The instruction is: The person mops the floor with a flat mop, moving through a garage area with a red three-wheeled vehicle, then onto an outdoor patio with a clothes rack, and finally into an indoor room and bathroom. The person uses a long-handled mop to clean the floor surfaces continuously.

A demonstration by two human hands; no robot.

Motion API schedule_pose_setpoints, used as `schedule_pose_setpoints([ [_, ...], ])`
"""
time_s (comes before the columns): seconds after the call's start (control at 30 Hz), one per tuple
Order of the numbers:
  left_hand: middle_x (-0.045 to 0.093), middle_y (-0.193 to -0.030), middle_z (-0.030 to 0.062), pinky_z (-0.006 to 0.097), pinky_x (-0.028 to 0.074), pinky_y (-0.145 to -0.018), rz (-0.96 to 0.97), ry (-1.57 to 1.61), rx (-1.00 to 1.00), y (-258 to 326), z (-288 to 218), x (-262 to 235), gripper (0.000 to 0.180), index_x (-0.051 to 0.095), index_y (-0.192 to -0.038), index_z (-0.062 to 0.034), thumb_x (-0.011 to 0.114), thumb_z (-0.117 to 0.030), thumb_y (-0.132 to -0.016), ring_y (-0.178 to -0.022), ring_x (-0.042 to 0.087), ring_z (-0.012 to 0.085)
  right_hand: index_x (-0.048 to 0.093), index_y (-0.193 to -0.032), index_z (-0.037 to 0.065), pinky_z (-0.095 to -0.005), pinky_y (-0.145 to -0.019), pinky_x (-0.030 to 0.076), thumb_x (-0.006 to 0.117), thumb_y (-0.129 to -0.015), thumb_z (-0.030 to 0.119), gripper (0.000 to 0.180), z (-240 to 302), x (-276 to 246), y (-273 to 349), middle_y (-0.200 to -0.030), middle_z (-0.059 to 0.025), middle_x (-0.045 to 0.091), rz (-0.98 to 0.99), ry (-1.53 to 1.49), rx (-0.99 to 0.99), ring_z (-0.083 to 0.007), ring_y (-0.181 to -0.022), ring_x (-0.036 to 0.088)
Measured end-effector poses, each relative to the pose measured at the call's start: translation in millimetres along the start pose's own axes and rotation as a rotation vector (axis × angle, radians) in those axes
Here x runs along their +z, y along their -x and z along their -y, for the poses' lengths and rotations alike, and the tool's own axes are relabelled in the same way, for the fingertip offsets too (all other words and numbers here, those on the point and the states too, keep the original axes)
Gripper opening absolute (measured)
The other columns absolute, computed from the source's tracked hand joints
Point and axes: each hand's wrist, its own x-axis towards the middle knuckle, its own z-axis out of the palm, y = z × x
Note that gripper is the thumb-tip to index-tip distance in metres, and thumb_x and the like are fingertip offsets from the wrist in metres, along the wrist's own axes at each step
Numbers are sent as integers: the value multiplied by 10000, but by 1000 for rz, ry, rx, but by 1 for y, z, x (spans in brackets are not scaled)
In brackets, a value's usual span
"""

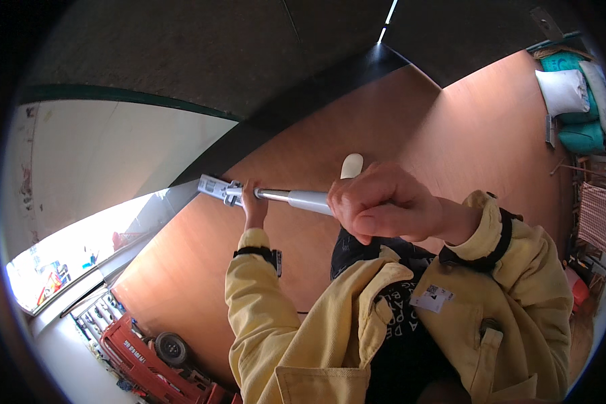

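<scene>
My right hand (394, 205) is closed around a long pole (283, 196) with a bare metal stretch and a light grey sleeve. Farther left, my left hand (254, 202) wraps the same pole just below its head. That head (213, 187) is a narrow grey plate with a hinged clamp, like the frame of a flat mop; I see no pad on it. The pole lies nearly level across my front, its head end to the left. Beyond my right hand a cream shoe tip (352, 164) shows against the floor.
Reddish-brown floor (188, 262) spreads around me. A red wheeled machine (141, 357) with a black tyre stands lower left, near a bright opening (81, 246). Large dark panels (182, 54) rise ahead. White and teal sacks (565, 93) and a checked cloth (596, 212) are at right.
</scene>
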Motion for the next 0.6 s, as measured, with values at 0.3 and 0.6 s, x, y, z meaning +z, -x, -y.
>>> schedule_pose_setpoints([
  [0.3, 649, -984, 46, 493, 384, -916, 304, 218, 65, -101, -212, 183, 251, 682, -932, -158, 685, -55, -703, -1047, 579, 296, 610, -863, 87, -250, -622, 444, 581, -938, 199, 137, 95, -127, 113, -777, -23, 591, -819, 207, -81, -77, -647, 531],
  [0.6, 611, -977, 15, 742, 244, -932, 484, 78, 388, -80, -457, 334, 204, 650, -819, -191, 699, -33, -700, -1090, 512, 322, 566, -777, 135, -273, -686, 436, 579, -941, 276, 216, 251, -103, 228, -718, 6, 561, -990, 713, 27, -74, -619, 494],
])
